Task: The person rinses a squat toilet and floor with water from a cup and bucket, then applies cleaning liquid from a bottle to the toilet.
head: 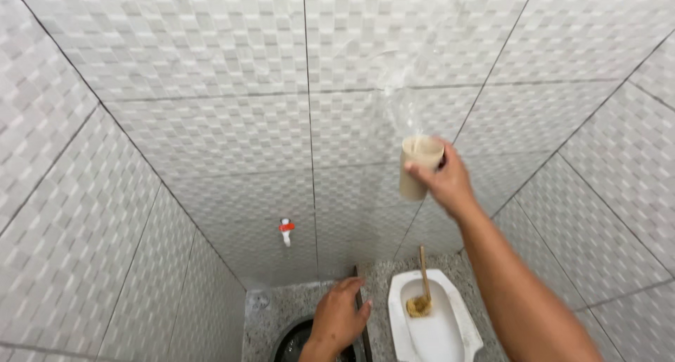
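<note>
Tiles (211, 73) in a pale checked relief cover the walls on every side, and water thrown against them would run down to the speckled floor (281, 313), which could turn slick underfoot. Next in size, the white squat toilet (436, 334) sits low at the foot of the wall, with a wooden-handled brush (422, 291) standing in its bowl; the brush leans loosely and could tip over if splashed hard or knocked. A dark bucket (292, 341) shows partly under the left hand (339, 318), whose fingers are spread and rest on its rim or just beside it; I cannot tell whether they grip it. The right hand (444, 182) is raised high, fingers wrapped around a beige cup (418, 166), tilted toward the wall with water flying from it. A wet grip at that height could let the cup slip and drop. A small tap (285, 230) with a red handle sticks out of the wall.
</note>
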